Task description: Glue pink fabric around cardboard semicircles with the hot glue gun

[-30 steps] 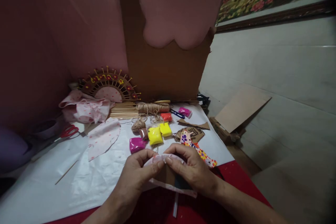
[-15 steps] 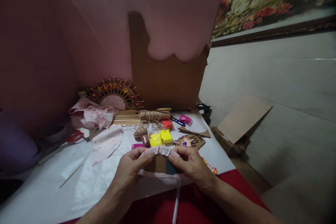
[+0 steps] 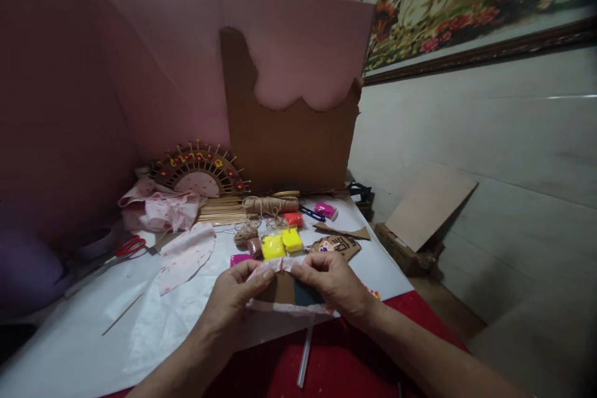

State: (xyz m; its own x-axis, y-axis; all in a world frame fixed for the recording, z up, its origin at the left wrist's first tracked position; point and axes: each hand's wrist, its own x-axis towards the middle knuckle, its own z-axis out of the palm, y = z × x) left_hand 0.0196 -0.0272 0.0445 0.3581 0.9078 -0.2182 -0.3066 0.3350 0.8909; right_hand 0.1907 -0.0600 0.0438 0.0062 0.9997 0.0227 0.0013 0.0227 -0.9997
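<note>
Between my two hands is a cardboard piece (image 3: 282,290), brown on one side and dark on the other, with pale pink fabric (image 3: 280,265) folded over its edges. My left hand (image 3: 233,292) pinches the fabric at the upper left edge with thumb and fingers. My right hand (image 3: 338,286) pinches the same edge from the right, its fingertips close to the middle. Below the piece a clear stick (image 3: 305,357) points down over the red cloth; whether it is fixed to the piece is hidden.
Beyond my hands lie yellow clay packs (image 3: 273,247), a twine roll (image 3: 270,205), bamboo sticks (image 3: 221,210) and a blue cutter (image 3: 311,212). Red-handled scissors (image 3: 130,247), a cut fabric piece (image 3: 189,256) and a thin stick (image 3: 122,314) lie left. A decorated fan (image 3: 198,168) stands behind.
My right hand has slid left along the fabric edge, closer to my left hand. The clear stick's lower end has swung slightly left. The camera view has shifted a little.
</note>
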